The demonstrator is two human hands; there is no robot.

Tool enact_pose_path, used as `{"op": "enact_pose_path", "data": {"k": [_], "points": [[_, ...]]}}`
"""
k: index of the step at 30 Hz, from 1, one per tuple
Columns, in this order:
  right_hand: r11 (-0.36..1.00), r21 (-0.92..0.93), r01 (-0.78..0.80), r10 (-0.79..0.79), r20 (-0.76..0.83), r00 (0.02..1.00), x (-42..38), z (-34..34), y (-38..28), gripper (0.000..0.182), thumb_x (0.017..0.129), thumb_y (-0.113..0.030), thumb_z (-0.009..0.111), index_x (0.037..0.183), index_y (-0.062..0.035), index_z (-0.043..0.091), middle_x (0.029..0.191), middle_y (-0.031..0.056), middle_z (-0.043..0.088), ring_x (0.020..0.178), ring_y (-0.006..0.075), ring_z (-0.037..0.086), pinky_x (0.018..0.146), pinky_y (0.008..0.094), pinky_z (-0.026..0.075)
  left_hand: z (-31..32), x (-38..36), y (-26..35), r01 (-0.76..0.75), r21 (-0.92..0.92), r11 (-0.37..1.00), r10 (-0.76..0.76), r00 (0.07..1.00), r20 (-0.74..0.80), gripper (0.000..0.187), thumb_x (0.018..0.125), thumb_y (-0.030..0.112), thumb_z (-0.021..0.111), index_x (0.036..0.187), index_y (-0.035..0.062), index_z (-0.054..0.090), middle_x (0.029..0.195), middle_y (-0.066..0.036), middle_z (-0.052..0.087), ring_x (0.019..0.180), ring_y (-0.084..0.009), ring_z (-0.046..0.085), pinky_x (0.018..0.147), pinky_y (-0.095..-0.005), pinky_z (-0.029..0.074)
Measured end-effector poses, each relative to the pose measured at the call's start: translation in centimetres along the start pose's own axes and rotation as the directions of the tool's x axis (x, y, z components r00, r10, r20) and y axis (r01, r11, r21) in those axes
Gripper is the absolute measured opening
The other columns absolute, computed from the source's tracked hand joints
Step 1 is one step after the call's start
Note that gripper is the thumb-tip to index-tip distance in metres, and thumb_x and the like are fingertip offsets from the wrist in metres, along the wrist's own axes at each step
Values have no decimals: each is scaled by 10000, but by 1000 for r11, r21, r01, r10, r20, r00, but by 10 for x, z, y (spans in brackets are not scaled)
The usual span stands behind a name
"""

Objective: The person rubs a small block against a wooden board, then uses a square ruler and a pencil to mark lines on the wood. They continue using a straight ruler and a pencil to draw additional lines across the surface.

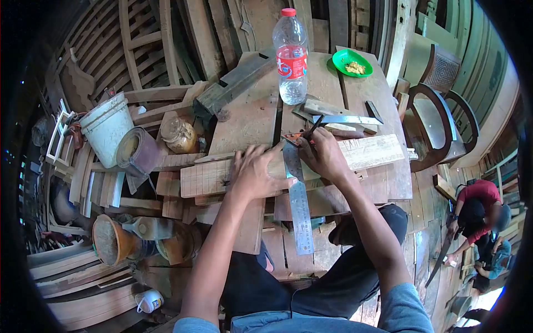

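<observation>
A pale wooden board (369, 152) with pencil lines across it lies over the work table. Across the board a steel ruler (301, 222) is laid, its lower end hanging past the front edge. My left hand (255, 173) rests on the board with fingers spread, its thumb and fingertips against the ruler. In my right hand (322, 151) a dark pencil (317, 123) is pinched, with the hand over the board just right of the ruler. A small orange-red piece (292, 136) shows between the hands; its form is partly hidden.
Behind the board stand a water bottle (291, 69) and a green dish (353, 62) of food. A metal-bladed square (350, 119) lies nearby. At left are a white bucket (108, 125) and a jar (177, 136). A co-worker (480, 205) with a saw crouches at right.
</observation>
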State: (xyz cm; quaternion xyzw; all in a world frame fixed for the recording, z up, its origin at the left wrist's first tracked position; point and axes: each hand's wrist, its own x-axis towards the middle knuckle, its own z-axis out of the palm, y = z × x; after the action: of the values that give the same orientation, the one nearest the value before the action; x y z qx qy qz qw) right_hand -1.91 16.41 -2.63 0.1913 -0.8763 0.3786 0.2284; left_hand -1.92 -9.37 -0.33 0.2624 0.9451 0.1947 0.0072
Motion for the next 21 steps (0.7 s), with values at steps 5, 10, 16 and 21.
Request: {"op": "enact_pose_path", "data": {"k": [5, 10, 16, 21], "points": [[1000, 21, -8, 8, 8, 1000, 1, -5, -8, 174, 1027, -101, 765, 1147, 19, 726, 1076, 263, 722, 1046, 505, 685, 929, 579, 542, 0, 1, 1, 9, -3, 1000, -8, 1000, 8, 1264, 700, 855, 898, 1740, 214, 577, 1641, -231, 637, 1559, -420, 540, 1310, -613, 340], [1000, -17, 15, -15, 14, 1000, 0, -7, -8, 180, 1048, -106, 781, 1162, 27, 743, 1071, 252, 746, 1031, 491, 703, 915, 551, 561, 0, 0, 0, 3, 1, 1000, -3, 1000, 7, 1232, 718, 829, 901, 1741, 223, 577, 1642, -223, 639, 1563, -415, 536, 1310, -628, 333], [999, -29, 44, -42, 60, 997, -12, -16, -20, 176, 1066, -169, 758, 1108, -1, 722, 1056, 243, 735, 1081, 480, 679, 953, 571, 529, -1, 0, 3, 3, -33, 999, -3, 1000, -8, 1210, 711, 795, 917, 1736, 244, 584, 1624, -182, 654, 1549, -390, 548, 1307, -620, 339], [998, -44, 50, -47, 52, 998, -10, -14, -17, 192, 1061, -183, 764, 1090, 1, 718, 1030, 236, 731, 1076, 475, 678, 954, 569, 528, -2, 0, 4, 18, -18, 1000, -18, 1000, 8, 1201, 712, 785, 918, 1734, 248, 586, 1623, -174, 652, 1546, -383, 550, 1301, -625, 344]]}}
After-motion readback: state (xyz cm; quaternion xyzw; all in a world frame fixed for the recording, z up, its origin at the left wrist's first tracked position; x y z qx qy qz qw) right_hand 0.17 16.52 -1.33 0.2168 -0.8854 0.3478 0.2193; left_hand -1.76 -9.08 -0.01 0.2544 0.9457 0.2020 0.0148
